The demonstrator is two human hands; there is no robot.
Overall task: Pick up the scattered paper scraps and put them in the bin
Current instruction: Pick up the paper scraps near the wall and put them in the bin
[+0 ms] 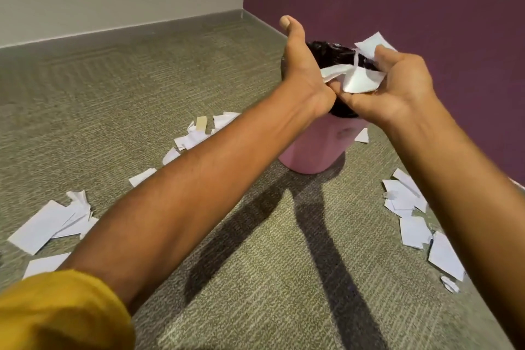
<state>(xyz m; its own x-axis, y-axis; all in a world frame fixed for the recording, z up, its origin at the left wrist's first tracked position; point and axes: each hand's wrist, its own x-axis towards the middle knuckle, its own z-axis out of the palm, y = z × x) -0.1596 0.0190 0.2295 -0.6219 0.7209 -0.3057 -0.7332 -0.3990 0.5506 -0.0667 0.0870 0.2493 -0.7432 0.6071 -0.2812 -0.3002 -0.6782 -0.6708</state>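
- Fingers (382, 62) of the right hand (397, 88) clutch a bunch of scraps (358, 81) right over the bin (315, 148); left hand (301, 71) spread wide, empty.
- Loose paper (51, 221) lies on the carpet (255, 264), well below both hands — plenty left.

Carpeted floor (142, 88) bears scattered paper scraps (48, 224) and a pink bin (312, 150).

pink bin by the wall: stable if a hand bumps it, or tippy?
Probably tippy. The pink bin narrows toward its base, looks like thin plastic and likely holds only paper, so it is probably light. Both the left hand and right hand work right over its rim; a knock there could shove it across the carpet.
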